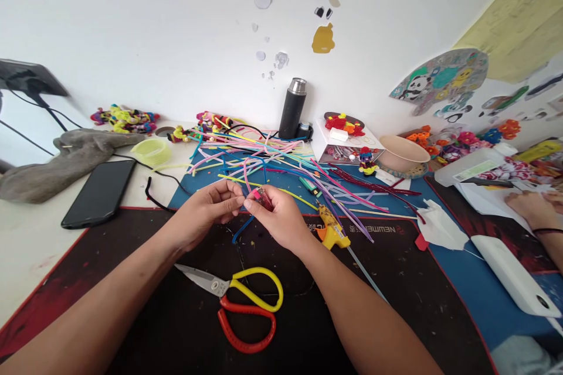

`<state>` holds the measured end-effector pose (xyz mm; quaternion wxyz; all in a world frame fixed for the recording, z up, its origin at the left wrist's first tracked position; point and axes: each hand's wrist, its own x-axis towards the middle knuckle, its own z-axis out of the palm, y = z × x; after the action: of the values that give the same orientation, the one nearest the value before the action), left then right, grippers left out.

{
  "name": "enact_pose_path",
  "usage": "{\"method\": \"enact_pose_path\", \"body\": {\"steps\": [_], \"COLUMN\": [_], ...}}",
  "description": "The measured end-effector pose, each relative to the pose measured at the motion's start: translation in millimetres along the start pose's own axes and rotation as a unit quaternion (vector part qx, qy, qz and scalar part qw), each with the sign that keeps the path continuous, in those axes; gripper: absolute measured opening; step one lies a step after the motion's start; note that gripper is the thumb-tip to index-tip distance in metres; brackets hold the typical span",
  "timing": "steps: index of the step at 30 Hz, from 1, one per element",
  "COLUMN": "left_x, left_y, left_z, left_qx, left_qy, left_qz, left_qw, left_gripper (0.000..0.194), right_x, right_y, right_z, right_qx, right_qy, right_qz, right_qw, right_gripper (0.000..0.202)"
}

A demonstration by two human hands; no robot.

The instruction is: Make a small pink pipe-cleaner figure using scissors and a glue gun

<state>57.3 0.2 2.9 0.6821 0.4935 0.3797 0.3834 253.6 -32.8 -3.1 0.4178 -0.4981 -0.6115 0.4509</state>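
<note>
pink shows at the tips of the right hand point(284, 220), where thumb and fingers grasp a small piece point(257, 193), over the far part of the black mat point(185, 328). the left hand point(211, 208) meets it, thumb and fingertips drawn together in a pinch; what lies between them i cannot tell.

of containers, a pale bowl point(403, 153) stands at the right, its contents not to be made out. a black thermos point(292, 108) with a steel lid stands upright against the wall point(153, 29). a clear bottle point(475, 167) lies on its side; its greenish label is too small to read. a white box point(369, 142) bears red-and-yellow craftwork point(347, 126) and a small white block point(338, 134) on top, with one little figure point(367, 161) standing just beside it.

the mat's print, near the yellow glue gun point(333, 231), seems to read "newmen".

counted: one glue gun; one pair of scissors point(215, 286), blades pointing left, one handle yellow and one red; one phone point(99, 193), dark screen up; one white device point(514, 275) at the right. the fuzzy stems point(264, 149) beyond the hands are too tangled to count. at the right edge, near the bottle, is another person's hand point(532, 208), its fingers too unclear to judge.
</note>
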Motion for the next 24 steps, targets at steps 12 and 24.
{"method": "enact_pose_path", "body": {"steps": [12,24], "left_x": [-0.3,-1.4], "left_y": [-2.6,-1.5], "left_z": [-2.0,-4.3], "left_qx": [-0.009,0.116], "left_qy": [-0.013,-0.035], "left_qz": [-0.002,0.072], "left_qw": [1.0,0.99], "left_gripper": [0.049,0.045], "right_x": [1.2,3.0], "right_y": [0.2,5.2], "right_z": [2.2,1.8], "right_qx": [0.015,0.074], "right_qy": [0.007,0.003], "right_qz": [0.004,0.023], "right_qw": [1.0,0.997], "right_gripper": [0.028,0.029]}}
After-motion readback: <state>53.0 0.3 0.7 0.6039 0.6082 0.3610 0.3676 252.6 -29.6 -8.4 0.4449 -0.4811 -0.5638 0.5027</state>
